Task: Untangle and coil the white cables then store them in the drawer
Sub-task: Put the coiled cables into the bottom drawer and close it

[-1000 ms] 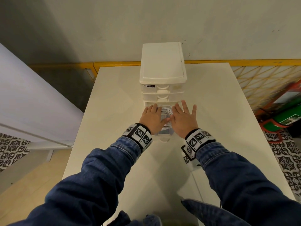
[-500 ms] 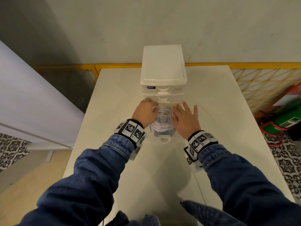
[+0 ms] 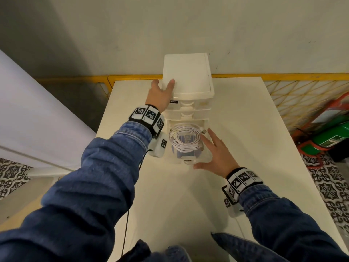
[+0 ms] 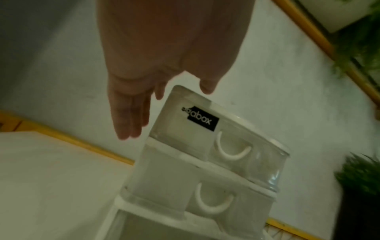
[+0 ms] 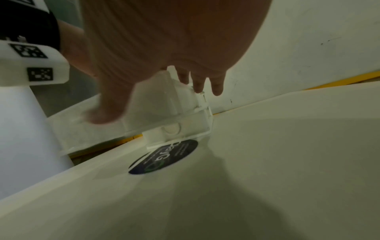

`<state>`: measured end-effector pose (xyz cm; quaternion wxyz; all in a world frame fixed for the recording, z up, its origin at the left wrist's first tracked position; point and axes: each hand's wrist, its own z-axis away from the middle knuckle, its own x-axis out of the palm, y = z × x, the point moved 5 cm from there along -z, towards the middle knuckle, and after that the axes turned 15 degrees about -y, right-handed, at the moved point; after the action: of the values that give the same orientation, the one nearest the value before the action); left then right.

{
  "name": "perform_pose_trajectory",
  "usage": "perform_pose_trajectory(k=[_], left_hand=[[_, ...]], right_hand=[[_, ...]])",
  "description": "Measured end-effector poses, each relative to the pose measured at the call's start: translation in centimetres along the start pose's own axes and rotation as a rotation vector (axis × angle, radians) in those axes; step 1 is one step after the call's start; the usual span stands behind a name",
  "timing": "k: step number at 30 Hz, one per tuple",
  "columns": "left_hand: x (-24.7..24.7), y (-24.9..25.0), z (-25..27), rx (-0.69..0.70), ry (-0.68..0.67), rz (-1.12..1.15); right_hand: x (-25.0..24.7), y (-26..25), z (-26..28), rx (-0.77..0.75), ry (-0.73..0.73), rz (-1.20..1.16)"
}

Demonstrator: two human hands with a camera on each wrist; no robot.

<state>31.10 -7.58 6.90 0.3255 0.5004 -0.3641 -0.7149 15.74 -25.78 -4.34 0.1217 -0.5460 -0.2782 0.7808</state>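
The coiled cables lie in the open bottom drawer — storing looks done, closing remains. The left hand rests spread on the unit; the right hand, fingers straight, lies along the drawer's right wall, thumb at its front — next, a straight push in while the left steadies.

I see a white table against a grey wall, a yellow rail behind, patterned floor tiles right.
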Motion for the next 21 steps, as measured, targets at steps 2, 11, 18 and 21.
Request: perform_pose_trajectory(k=[2, 11, 18, 21], left_hand=[[0.7, -0.2, -0.6, -0.016, -0.126, -0.002], [0.5, -0.6, -1.5, -0.003, -0.187, -0.05], [0.4, -1.0, -1.7, 0.0, -0.184, -0.038], [0.5, -1.0, -1.9, 0.008, -0.168, -0.039]], right_hand=[[0.2, 0.3, 0.0, 0.008, 0.025, -0.036], [-0.4, 0.7, -1.8, 0.13, 0.057, -0.373], [-0.9, 2.0, -4.8, 0.192, 0.065, -0.535], [-1.1, 2.1, -5.7, 0.152, 0.055, -0.549]])
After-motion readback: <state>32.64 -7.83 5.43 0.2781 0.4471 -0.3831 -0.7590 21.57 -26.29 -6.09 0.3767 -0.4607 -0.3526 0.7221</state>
